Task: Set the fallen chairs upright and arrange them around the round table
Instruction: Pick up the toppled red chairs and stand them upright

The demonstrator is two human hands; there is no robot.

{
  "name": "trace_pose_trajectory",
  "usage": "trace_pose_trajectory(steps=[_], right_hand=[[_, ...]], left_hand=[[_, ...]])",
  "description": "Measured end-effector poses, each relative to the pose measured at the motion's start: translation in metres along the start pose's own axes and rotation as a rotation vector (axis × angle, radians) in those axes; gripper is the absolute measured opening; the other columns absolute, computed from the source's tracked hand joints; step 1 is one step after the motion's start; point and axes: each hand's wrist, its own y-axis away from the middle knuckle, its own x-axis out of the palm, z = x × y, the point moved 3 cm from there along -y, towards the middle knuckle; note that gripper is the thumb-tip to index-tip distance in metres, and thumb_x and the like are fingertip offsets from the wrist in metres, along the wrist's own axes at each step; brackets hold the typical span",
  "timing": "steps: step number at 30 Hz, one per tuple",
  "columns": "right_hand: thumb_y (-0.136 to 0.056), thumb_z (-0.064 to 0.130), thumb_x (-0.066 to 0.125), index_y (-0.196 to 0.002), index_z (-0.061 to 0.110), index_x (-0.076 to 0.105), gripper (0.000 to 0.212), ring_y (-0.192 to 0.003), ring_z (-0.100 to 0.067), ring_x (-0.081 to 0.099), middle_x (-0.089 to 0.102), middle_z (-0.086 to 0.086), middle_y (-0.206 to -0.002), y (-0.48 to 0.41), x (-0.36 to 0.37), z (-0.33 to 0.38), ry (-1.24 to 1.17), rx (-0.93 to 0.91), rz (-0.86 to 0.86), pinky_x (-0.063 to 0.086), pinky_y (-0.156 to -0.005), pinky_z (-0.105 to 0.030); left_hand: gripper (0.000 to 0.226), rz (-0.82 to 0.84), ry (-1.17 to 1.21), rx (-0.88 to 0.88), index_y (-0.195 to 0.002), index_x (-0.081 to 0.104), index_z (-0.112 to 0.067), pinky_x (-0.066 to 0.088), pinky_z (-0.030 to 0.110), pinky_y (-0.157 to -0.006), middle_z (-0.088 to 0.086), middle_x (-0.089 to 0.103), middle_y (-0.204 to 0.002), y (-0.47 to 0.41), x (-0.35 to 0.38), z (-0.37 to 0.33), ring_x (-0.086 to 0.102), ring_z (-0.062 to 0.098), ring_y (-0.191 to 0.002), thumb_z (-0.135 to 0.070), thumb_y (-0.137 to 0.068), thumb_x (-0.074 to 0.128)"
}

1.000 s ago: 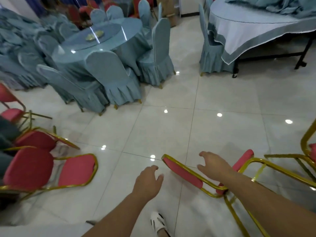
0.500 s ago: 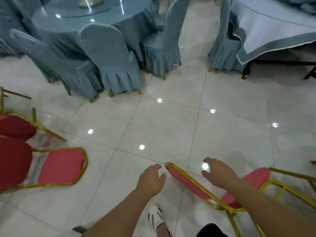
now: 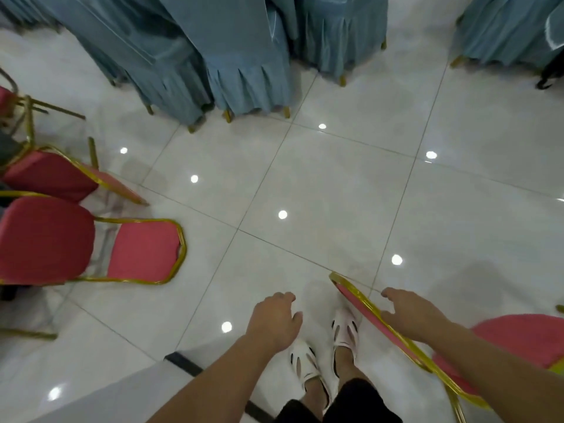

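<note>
A red chair (image 3: pixel 512 340) with a gold frame lies on its side on the white tile floor (image 3: pixel 320 184) at the lower right. Its backrest (image 3: pixel 352 299) runs up and to the left, and the tip ends just beside the person's right shoe (image 3: pixel 345 329). The right hand (image 3: pixel 412 315) is at the far side of the backrest's top rail. Its thumb lies against the gold tube and its fingers are loosely spread, not closed round the frame. Whether the palm presses on the rail cannot be told. The left hand (image 3: pixel 274 322) hangs above the floor just left of the backrest tip, fingers relaxed and slightly bent, holding nothing. It is apart from the chair, above and just left of the left shoe (image 3: pixel 305 361). At the left edge two more red chairs lie tipped over, one nearer (image 3: pixel 45 239) with its back flat on the tiles, and another (image 3: pixel 52 175) just beyond it with its gold legs sticking out. Along the top stand upright chairs in blue pleated covers (image 3: pixel 244 65), close together with their gold feet showing under the skirts. One more (image 3: pixel 503 29) stands apart at the upper right. Round ceiling-light reflections dot the glossy tiles.
</note>
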Motion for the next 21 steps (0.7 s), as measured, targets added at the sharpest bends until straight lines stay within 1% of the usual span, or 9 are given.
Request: trace_pose_trajectory(steps=[5,9,12,14,17,18,19,21], right_hand=[[-0.099,0.044,0.055,-0.152,0.018,0.042,0.061,-0.128,-0.022,0.057,0.057,-0.004,-0.146,-0.081,0.025,-0.004,0.031,-0.001,0.056,0.049,-0.102,-0.035],[-0.096,0.043,0.058,-0.153,0.019,0.041,0.064,-0.128,-0.024,0.057,0.057,-0.005,-0.146,-0.149,0.060,-0.010,-0.021,0.021,0.081,0.050,-0.103,-0.038],[-0.094,0.048,0.059,-0.149,0.018,0.045,0.064,-0.117,-0.025,0.063,0.064,-0.007,-0.132,-0.195,0.088,-0.014,-0.049,0.038,0.077,0.052,-0.095,-0.038],[-0.095,0.049,0.057,-0.143,0.016,0.048,0.059,-0.112,-0.026,0.064,0.066,-0.007,-0.125,-0.222,0.107,-0.015,-0.070,0.047,0.066,0.053,-0.091,-0.038],[-0.096,0.052,0.057,-0.139,0.013,0.049,0.059,-0.113,-0.029,0.063,0.065,-0.011,-0.127,-0.260,0.139,-0.021,-0.069,0.060,0.079,0.052,-0.088,-0.038],[-0.095,0.053,0.058,-0.135,0.013,0.050,0.057,-0.110,-0.029,0.064,0.066,-0.011,-0.125,-0.271,0.150,-0.023,-0.069,0.067,0.094,0.052,-0.084,-0.037],[-0.092,0.052,0.060,-0.126,0.014,0.053,0.051,-0.103,-0.028,0.065,0.067,-0.010,-0.119,-0.281,0.160,-0.026,-0.078,0.074,0.104,0.050,-0.077,-0.035],[-0.088,0.048,0.064,-0.108,0.016,0.055,0.038,-0.088,-0.025,0.063,0.067,-0.006,-0.101,-0.298,0.176,-0.031,-0.111,0.093,0.112,0.043,-0.065,-0.031]], left_hand=[[0.052,-0.032,0.070,-0.031,-0.153,0.045,-0.015,0.044,0.038,-0.109,0.010,0.055,-0.148,-0.072,0.021,0.006,0.055,0.028,-0.131,-0.042,-0.108,0.045],[0.051,0.006,0.070,0.004,-0.152,0.046,-0.015,0.044,0.038,-0.108,0.010,0.056,-0.146,-0.135,0.063,0.008,0.056,0.028,-0.130,-0.041,-0.108,0.046],[0.051,0.047,0.049,0.040,-0.152,0.046,-0.015,0.044,0.039,-0.108,0.010,0.056,-0.146,-0.179,0.099,0.011,0.057,0.028,-0.129,-0.040,-0.108,0.046],[0.050,0.060,0.067,0.051,-0.151,0.047,-0.015,0.045,0.040,-0.107,0.010,0.057,-0.145,-0.200,0.118,0.015,0.057,0.028,-0.128,-0.039,-0.107,0.047],[0.050,0.072,0.105,0.046,-0.150,0.049,-0.013,0.046,0.042,-0.108,0.012,0.057,-0.144,-0.227,0.146,0.026,0.057,0.029,-0.128,-0.038,-0.107,0.048],[0.050,0.079,0.114,0.038,-0.150,0.049,-0.013,0.046,0.043,-0.108,0.012,0.057,-0.145,-0.235,0.155,0.029,0.057,0.030,-0.129,-0.038,-0.107,0.048],[0.049,0.084,0.119,0.031,-0.150,0.049,-0.014,0.046,0.043,-0.108,0.012,0.057,-0.145,-0.241,0.162,0.032,0.057,0.030,-0.129,-0.038,-0.107,0.048],[0.049,0.093,0.129,0.015,-0.149,0.050,-0.014,0.045,0.043,-0.109,0.011,0.057,-0.145,-0.249,0.174,0.037,0.057,0.030,-0.129,-0.038,-0.107,0.049]])
